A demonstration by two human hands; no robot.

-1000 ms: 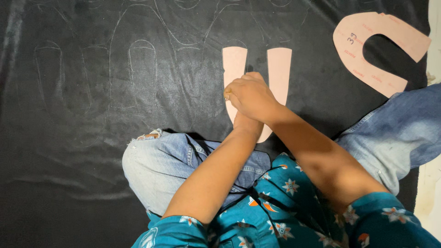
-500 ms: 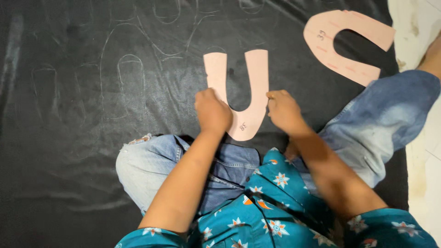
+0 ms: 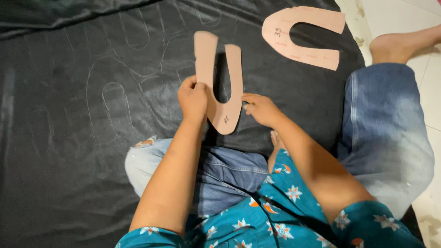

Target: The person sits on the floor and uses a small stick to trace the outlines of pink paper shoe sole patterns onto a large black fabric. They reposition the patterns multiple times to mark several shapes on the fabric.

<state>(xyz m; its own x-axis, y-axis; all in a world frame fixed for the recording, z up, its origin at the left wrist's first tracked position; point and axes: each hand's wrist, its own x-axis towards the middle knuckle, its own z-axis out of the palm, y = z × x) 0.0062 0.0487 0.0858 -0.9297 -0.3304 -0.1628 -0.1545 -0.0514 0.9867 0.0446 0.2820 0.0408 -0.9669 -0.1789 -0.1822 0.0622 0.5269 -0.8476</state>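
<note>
a narrow u-shaped pink card template (image 3: 219,87) sits at the middle of the view, its two long arms pointing away from the person and its rounded closed end toward them. it seems lifted off the sheet at its left arm, with a dark shadow showing through the slot, though how far it is raised is hard to tell from above. the left hand (image 3: 193,97) is closed on the outer edge of the left arm, about halfway along, thumb and fingers pinching the card. the right hand (image 3: 260,108) rests just beside the template's right edge near the rounded end, fingers loosely extended and flat toward the sheet, its fingertips touching or almost touching the card; it grips nothing.

under both lies a black glossy sheet (image 3: 69,138) spread over the floor, marked with faint chalk outlines (image 3: 112,98) of similar u shapes to the left of the template and above it. a second, wider pink template (image 3: 301,34) lies flat on the sheet, well apart to the upper right, its opening facing right. the person sits with knees in faded blue jeans (image 3: 386,133) over the sheet's near part, wearing a teal flowered top (image 3: 280,220). a bare foot (image 3: 399,46) rests on pale floor tiles (image 3: 404,11) at the upper right.
</note>
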